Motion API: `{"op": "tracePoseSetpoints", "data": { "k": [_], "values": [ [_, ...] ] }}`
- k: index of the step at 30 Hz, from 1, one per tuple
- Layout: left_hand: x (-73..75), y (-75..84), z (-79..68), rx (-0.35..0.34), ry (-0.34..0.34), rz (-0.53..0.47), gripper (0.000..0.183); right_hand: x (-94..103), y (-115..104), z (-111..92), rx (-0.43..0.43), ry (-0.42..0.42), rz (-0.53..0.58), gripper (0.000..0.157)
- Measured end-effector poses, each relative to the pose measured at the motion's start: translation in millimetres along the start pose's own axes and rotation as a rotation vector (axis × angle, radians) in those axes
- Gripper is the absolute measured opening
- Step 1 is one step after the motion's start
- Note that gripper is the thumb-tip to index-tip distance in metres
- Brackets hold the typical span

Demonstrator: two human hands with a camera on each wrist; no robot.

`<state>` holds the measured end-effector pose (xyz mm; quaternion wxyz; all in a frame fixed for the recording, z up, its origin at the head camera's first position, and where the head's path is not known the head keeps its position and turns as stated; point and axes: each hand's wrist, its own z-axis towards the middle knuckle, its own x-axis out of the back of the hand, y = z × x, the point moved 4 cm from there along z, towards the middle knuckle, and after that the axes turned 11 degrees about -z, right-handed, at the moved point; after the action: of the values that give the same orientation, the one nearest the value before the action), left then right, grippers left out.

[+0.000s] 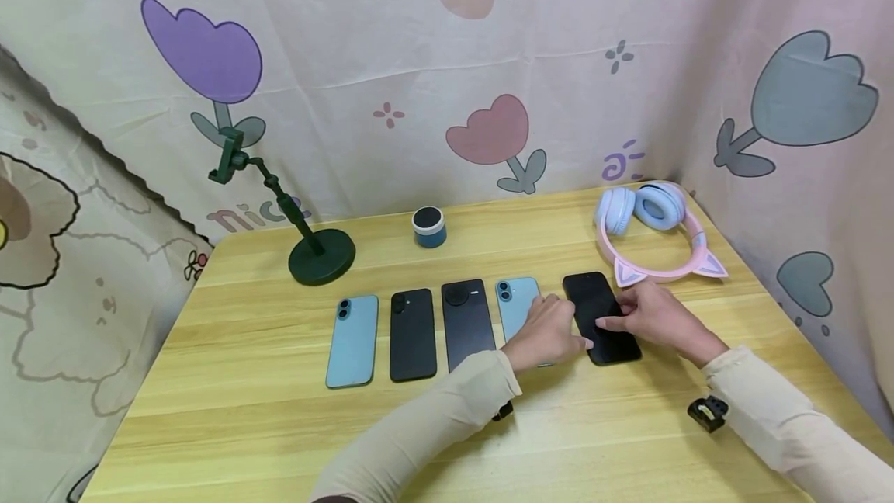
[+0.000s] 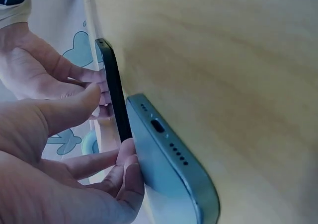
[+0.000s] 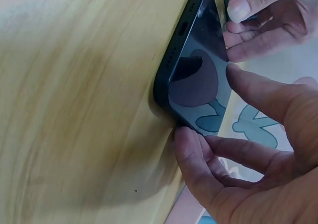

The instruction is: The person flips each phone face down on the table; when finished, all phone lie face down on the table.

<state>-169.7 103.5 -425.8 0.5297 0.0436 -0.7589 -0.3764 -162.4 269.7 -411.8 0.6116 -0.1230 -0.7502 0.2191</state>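
Note:
Five phones lie in a row on the table. At the right end is a black phone, its glossy screen up and reflecting the wall print in the right wrist view. My right hand has its thumb over that screen and its fingers at the phone's right edge. Just left of it lies a light blue phone, back up, partly hidden by my left hand. In the left wrist view, the left fingertips are at the blue phone's side edge, with the thumb apart from it, toward the black phone.
Further left lie a dark grey phone, a black phone with a camera bump and another light blue phone. Behind them stand a dark green phone stand and a small blue-and-white jar. Pink cat-ear headphones lie at the back right.

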Motion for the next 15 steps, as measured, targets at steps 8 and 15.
{"op": "tracePoseSetpoints", "data": {
  "k": [8, 15],
  "values": [
    [1.2, -0.9, -5.2, -0.004, 0.034, -0.056, 0.027, -1.6, -4, -2, -0.031, -0.047, 0.078, 0.047],
    [8.5, -1.5, -11.2, -0.058, 0.057, -0.211, 0.032, -8.7, -10, -4, -0.025, -0.13, 0.193, 0.049]
  ]
}}
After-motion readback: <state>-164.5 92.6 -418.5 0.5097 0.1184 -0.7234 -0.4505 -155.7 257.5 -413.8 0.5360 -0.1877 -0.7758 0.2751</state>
